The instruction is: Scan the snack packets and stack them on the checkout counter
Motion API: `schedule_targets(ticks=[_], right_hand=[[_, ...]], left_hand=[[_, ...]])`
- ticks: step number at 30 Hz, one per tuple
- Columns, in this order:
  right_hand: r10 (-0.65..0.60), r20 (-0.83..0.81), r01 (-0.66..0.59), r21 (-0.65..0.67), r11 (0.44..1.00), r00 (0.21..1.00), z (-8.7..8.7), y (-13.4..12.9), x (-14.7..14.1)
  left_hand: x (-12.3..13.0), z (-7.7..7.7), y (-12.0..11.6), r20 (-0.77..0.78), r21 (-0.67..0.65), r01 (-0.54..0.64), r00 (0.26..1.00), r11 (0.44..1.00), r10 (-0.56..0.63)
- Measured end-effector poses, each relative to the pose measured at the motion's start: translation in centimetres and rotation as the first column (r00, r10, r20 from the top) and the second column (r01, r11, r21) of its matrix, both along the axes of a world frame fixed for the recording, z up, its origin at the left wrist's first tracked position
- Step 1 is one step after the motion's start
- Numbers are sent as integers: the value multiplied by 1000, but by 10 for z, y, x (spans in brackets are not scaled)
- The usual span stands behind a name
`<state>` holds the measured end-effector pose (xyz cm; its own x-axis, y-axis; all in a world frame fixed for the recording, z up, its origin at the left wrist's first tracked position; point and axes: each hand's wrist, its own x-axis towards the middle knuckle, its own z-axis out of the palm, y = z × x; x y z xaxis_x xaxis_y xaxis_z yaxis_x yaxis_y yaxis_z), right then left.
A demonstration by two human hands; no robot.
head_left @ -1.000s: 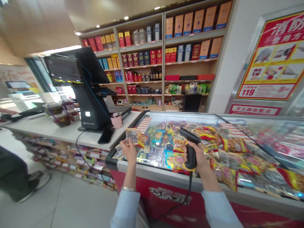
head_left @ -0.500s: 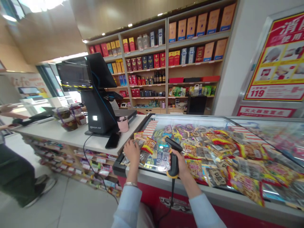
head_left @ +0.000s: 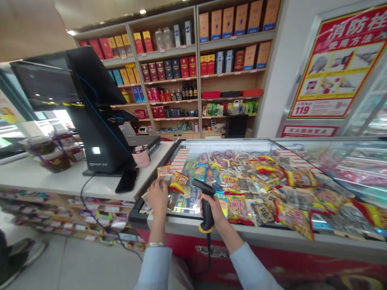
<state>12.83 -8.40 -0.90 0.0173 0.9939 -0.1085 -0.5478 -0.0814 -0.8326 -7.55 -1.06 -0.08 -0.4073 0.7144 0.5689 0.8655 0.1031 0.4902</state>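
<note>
My right hand grips a black barcode scanner with a yellow base, its head aimed left over the snack packets. My left hand rests on clear snack packets at the near left corner of the glass-topped red freezer. An orange-red packet lies just beyond my left fingers. Many colourful snack packets cover the freezer lid. The scanner's cable hangs down in front of the freezer.
A black checkout terminal stands on the white counter at left, with a phone, a pink cup and lidded jars near it. Shelves of boxed goods fill the back wall. A person's shoe shows bottom left.
My left hand has lowered from holding a packet up to resting on the packets at the freezer's corner. My right hand with the scanner has shifted left, closer to the left hand.
</note>
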Motion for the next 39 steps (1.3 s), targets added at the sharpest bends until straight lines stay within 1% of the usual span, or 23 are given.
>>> schedule_targets(ticks=[7, 14, 22, 25, 27, 30, 31, 33, 35, 37, 39], right_hand=[[18, -14, -18, 1, 1000, 1000, 1, 0, 1], [11, -30, -10, 9, 1000, 999, 0, 2, 1], [28, -15, -28, 36, 999, 999, -2, 6, 0], [101, -23, -100, 69, 993, 995, 1, 2, 2], [139, -43, -134, 109, 985, 989, 7, -6, 6], [123, -122, -102, 167, 981, 985, 23, -21, 20], [109, -148, -82, 181, 980, 983, 29, -26, 28], [69, -149, -36, 214, 976, 986, 42, -35, 50], [-7, -120, 35, 232, 972, 993, 55, -41, 77], [-112, -94, 130, 226, 965, 989, 65, -45, 107], [-197, -57, 205, 233, 951, 979, 71, -48, 138]], left_hand=[[-1, 3, -3, -6, -40, 12, 1000, 999, -13], [-3, 6, -2, 40, -86, 17, 999, 996, -14], [-6, 9, -2, 45, -147, 30, 999, 989, -24], [-2, 9, -4, 24, -114, 28, 999, 993, -26], [3, 9, -6, 1, -57, -23, 1000, 998, 23], [16, 12, -10, -27, 86, -152, 988, 985, 155], [23, 14, -11, -38, 137, -160, 985, 977, 167], [40, 18, -14, -65, 219, -110, 990, 969, 127], [62, 23, -14, -84, 262, -6, 996, 965, 29], [89, 25, -12, -96, 272, 152, 987, 950, -130], [118, 24, -10, -54, 276, 299, 954, 914, -296]])
